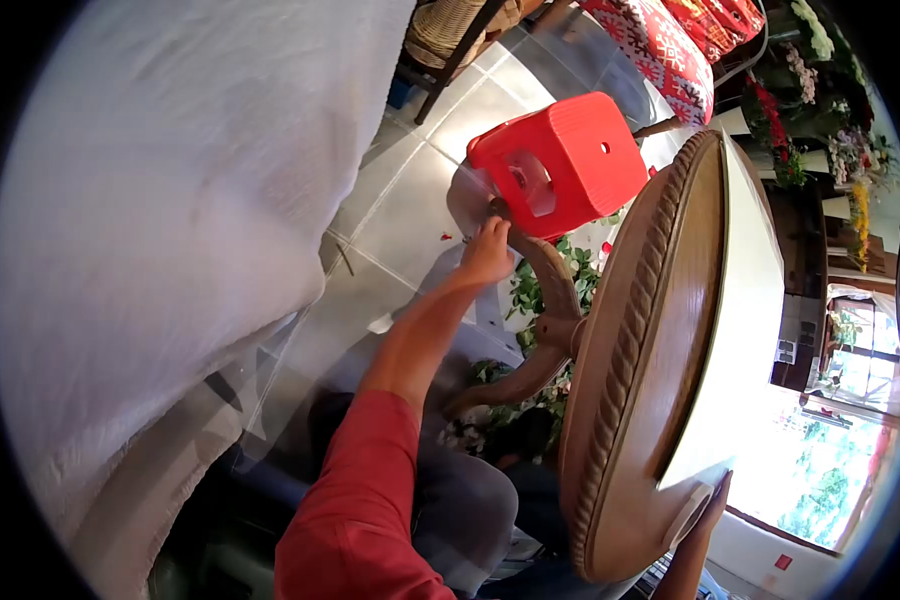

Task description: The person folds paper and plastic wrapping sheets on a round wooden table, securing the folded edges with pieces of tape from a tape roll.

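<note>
A round wooden table (660, 320) with a rope-carved rim is tipped on its side, its curved legs pointing left. My left hand (489, 250) reaches out and is closed around the end of one curved leg (550, 270). At the lower right, my right hand (708, 512) is at the tabletop, against a pale-rimmed ring (688, 516) that looks like a roll of tape. Its fingers are mostly hidden. A flat white sheet (735, 310) covers much of the tabletop's face.
A red plastic stool (590, 160) stands just beyond my left hand. Leafy flowers (525, 295) lie on the tiled floor (390, 220) behind the table legs. White cloth (200, 200) hangs along the left. Potted flowers (800, 70) and a red patterned cushion (660, 50) are at the upper right.
</note>
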A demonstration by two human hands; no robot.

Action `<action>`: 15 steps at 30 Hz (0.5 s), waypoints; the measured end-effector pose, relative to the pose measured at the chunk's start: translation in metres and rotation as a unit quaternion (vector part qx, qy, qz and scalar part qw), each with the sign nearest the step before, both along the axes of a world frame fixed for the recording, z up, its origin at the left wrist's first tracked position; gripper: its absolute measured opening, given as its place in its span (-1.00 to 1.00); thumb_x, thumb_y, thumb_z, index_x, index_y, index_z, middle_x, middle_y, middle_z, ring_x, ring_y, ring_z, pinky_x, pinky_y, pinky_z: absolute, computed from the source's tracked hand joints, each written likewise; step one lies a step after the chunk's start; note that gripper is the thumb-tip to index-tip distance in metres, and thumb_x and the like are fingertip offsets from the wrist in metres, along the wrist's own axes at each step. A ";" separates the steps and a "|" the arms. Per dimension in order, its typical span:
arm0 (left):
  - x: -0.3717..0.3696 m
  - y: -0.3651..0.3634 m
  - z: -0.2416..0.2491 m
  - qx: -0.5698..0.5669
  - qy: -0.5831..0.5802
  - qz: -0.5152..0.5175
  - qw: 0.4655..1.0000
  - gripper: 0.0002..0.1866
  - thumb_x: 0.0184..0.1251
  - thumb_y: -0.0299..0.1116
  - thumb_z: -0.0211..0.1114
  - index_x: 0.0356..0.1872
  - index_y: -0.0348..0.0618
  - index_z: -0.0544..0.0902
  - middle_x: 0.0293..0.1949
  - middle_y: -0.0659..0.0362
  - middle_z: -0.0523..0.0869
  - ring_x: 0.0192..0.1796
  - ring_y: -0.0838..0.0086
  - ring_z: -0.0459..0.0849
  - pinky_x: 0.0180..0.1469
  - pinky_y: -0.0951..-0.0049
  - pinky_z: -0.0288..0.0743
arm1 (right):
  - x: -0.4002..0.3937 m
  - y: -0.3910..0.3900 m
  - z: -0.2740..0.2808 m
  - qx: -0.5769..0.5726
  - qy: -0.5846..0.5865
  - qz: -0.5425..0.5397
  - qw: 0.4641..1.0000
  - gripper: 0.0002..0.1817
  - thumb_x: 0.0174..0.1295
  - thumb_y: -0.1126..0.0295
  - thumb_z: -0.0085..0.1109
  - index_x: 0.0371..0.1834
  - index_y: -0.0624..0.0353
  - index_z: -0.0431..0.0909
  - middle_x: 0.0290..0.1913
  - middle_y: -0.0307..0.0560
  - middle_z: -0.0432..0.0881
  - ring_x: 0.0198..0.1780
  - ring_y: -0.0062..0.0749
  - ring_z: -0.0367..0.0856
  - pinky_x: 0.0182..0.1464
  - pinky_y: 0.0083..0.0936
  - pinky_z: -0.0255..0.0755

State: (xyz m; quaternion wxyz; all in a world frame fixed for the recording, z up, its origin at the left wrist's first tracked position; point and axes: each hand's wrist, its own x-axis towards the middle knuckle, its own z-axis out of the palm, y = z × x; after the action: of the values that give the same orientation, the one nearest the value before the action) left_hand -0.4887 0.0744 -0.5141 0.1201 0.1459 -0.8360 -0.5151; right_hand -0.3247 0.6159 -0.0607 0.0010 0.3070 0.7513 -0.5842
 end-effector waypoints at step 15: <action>-0.103 -0.054 -0.048 -0.264 -0.308 -0.145 0.902 -0.49 0.77 -0.03 -0.08 0.49 0.09 0.61 0.52 0.12 0.55 0.49 -0.02 0.54 0.32 -0.23 0.44 | 0.011 -0.021 0.004 -0.026 0.034 0.060 0.997 -0.24 0.70 -0.19 -0.08 0.62 0.25 0.34 0.47 0.10 0.58 0.41 -0.07 0.60 0.48 -0.22 0.47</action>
State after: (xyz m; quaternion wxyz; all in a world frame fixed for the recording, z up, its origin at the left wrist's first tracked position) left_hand -0.5918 0.0207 -0.5621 -0.1854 0.1379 -0.9486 -0.2161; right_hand -0.3134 0.5944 -0.0568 0.0181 0.2412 0.7525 -0.6126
